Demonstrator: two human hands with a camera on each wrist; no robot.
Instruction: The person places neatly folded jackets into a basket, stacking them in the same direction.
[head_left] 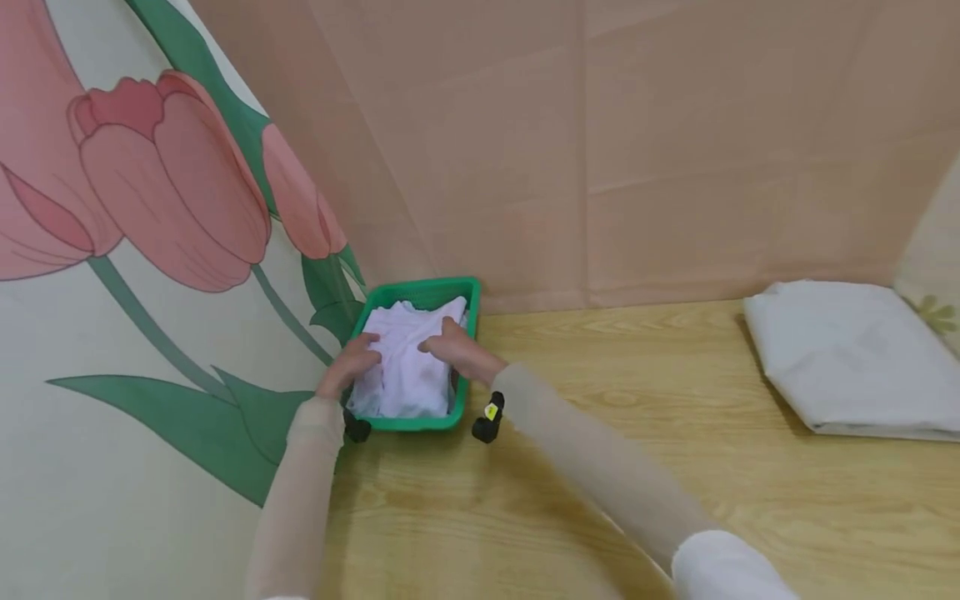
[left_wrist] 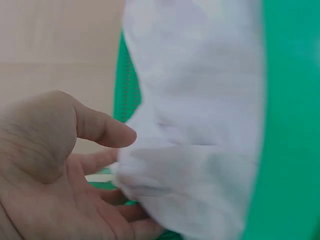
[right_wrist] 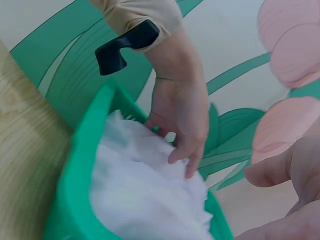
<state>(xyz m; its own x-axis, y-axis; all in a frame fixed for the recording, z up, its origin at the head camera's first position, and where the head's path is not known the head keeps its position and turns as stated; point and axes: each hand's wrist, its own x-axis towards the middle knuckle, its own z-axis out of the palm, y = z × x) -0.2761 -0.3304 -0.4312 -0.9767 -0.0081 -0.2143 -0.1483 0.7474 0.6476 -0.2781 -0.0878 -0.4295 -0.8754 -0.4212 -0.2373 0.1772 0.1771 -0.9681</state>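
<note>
A green plastic basket [head_left: 414, 424] stands on the wooden surface with a pale, white-to-lilac folded cloth [head_left: 412, 362] lying inside it. My left hand [head_left: 351, 364] is at the basket's left side. In the left wrist view its fingertips [left_wrist: 142, 227] reach down along the cloth's edge, the thumb apart from them. My right hand [head_left: 463, 352] is over the cloth's right side, thumb and fingers spread, nothing held between them. The right wrist view shows the cloth bunched up to the rim, with the left hand [right_wrist: 182, 112] bent over its far edge.
A wall covering with painted tulips [head_left: 172, 183] rises close beside the basket on the left. Behind it hangs a pinkish-brown sheet [head_left: 637, 150]. On the right, a folded white cloth bundle [head_left: 862, 358] lies on the wooden surface [head_left: 600, 400]. Black wrist cameras [head_left: 489, 418] sit at both cuffs.
</note>
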